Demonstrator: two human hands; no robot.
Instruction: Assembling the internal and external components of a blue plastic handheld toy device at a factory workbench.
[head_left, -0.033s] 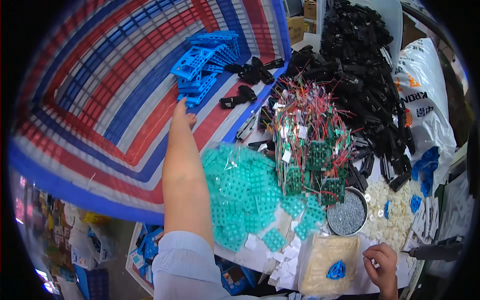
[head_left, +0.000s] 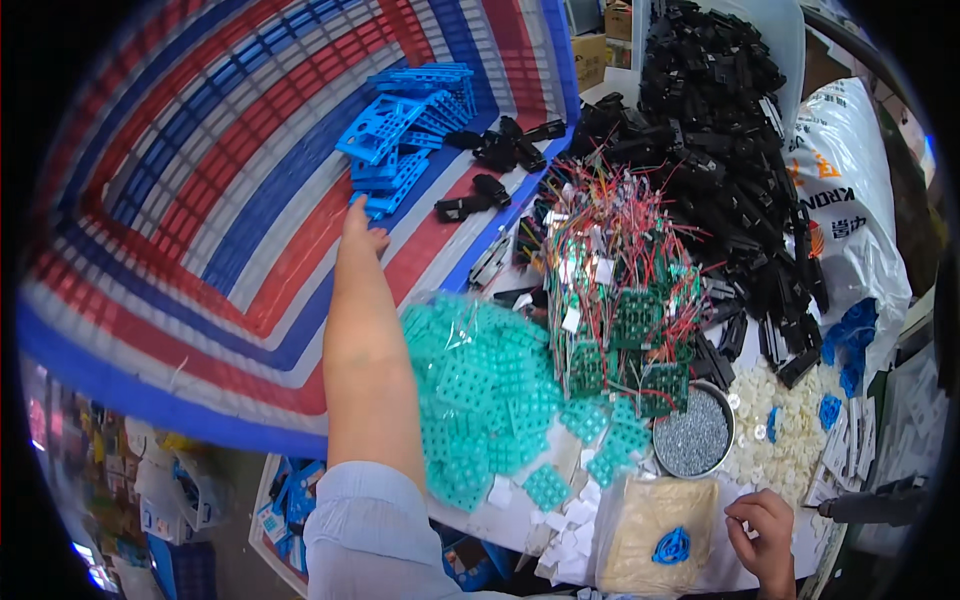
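My left hand (head_left: 364,226) reaches far into a basket with red, white and blue stripes (head_left: 290,285). Its fingertips meet the near edge of a stack of blue perforated plastic panels (head_left: 395,140). The fingers look stretched out with the thumb apart, and the panels hide part of them. At the lower right, my right hand (head_left: 762,535) rests with loosely curled fingers and nothing visible in them. Just left of it lies a clear bag of cream-coloured sheets (head_left: 635,515), with a coil of blue rubber bands (head_left: 672,545) on top.
Black plastic housings (head_left: 730,170) are heaped at the back right; a few lie in the basket. Wired green circuit boards (head_left: 640,320), teal button pads (head_left: 480,390), a round tin of small metal parts (head_left: 692,430) and cream plastic pieces (head_left: 785,415) cover the table. A dark screwdriver-like tool (head_left: 875,505) sticks in from the right.
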